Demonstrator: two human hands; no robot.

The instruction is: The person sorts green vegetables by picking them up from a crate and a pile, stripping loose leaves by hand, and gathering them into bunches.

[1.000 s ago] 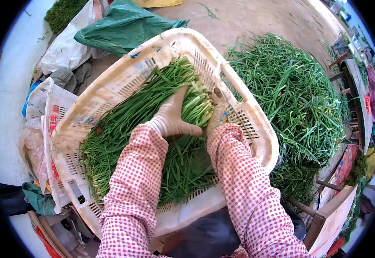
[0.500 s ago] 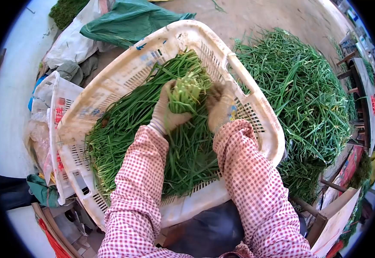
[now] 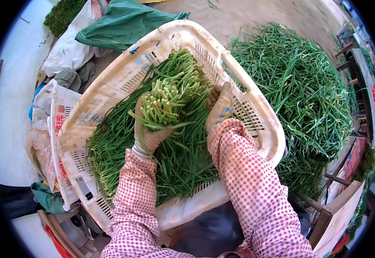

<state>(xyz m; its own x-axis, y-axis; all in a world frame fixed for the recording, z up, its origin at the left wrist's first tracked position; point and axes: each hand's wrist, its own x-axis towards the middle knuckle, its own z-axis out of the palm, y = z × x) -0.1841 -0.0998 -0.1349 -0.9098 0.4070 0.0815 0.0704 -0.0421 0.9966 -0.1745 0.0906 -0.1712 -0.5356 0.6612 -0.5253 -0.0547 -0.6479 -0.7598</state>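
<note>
The left hand in a tan glove (image 3: 151, 138) has moved left, and its bunch of thin green stalks with pale cut ends (image 3: 159, 107) shows more of those ends now. Its grip curls around the bunch, above the big dirty-white plastic basket (image 3: 196, 207). The right hand in a tan glove (image 3: 219, 108) has bent fingers by the basket's right edge; I can't tell if it holds anything. Past that edge sits a big green leaf heap (image 3: 299, 94); bare brown floor (image 3: 239, 13) lies beyond the far edge.

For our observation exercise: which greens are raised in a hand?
The bunch in the left hand; other greens lie in the basket or the heap outside.
</note>
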